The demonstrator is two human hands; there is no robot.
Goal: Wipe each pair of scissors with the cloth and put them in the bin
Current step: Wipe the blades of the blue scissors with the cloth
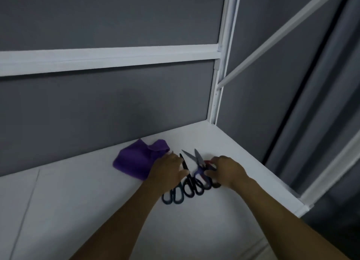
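On white table (78, 211), one purple cloth (134, 160), several scissors (187, 183), both hands (169, 170) spread.

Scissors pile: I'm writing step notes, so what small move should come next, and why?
Probably close the right hand on one pair and lift it clear. Both hands rest on the scissors, which lie bunched and overlapping, and the purple cloth sits unused beside the left hand.
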